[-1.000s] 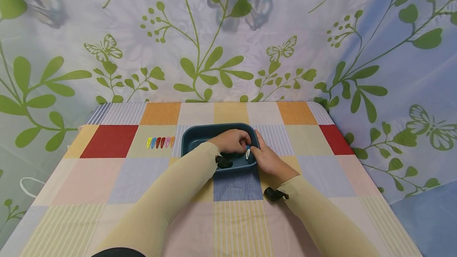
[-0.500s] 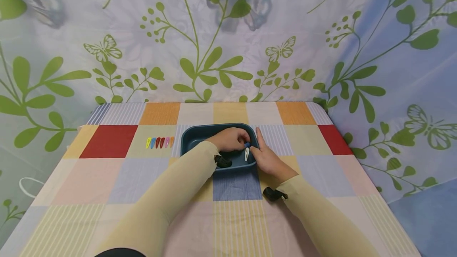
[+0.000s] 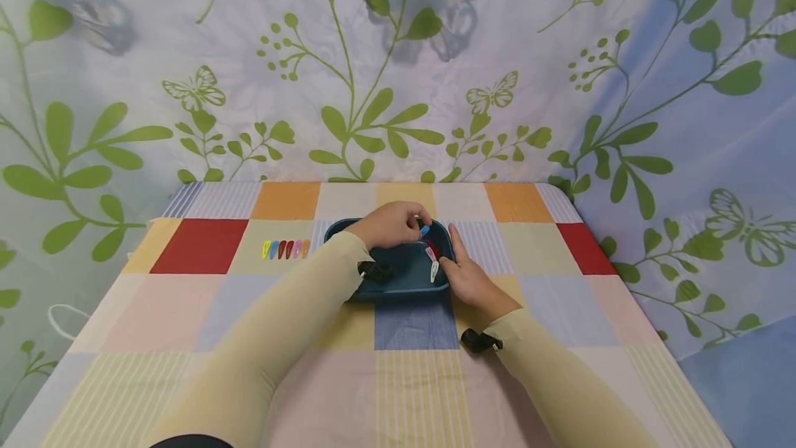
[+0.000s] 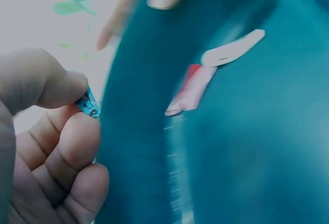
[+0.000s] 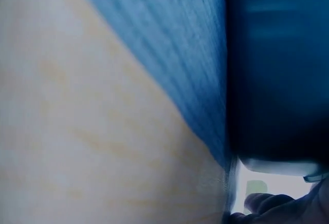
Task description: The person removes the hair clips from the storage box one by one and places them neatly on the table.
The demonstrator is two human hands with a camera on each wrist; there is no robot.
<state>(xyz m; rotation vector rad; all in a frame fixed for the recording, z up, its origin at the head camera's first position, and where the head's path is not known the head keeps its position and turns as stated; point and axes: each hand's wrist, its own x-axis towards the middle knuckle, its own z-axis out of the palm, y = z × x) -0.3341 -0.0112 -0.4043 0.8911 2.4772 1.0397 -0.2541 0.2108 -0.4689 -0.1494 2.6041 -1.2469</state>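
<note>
My left hand (image 3: pixel 393 224) is raised over the back of the dark teal tray (image 3: pixel 404 292), pinching a small blue snap hair clip (image 4: pixel 89 103) between thumb and fingers. Inside the tray, near its right side, lie a white hair clip (image 4: pixel 234 49), a pink hair clip (image 4: pixel 198 89) and a red hair clip (image 4: pixel 191 74); the pink one partly covers the red. My right hand (image 3: pixel 475 286) holds the tray's right wall, thumb over the rim and fingers along the outside. In the right wrist view only part of that hand shows, below the tray's outer wall.
Left of the tray, a neat row of several hair clips lies on the checked tablecloth (image 3: pixel 236 310), from a yellow clip (image 3: pixel 266 249) to an orange clip (image 3: pixel 305 249). A leaf-patterned curtain (image 3: pixel 373 88) hangs behind the table. A white cord loop (image 3: pixel 62 320) sits at the left edge.
My left hand has risen from inside the tray toward its back with the blue clip. The pink and red clips now show beside the white one. The right hand stays at the wall.
</note>
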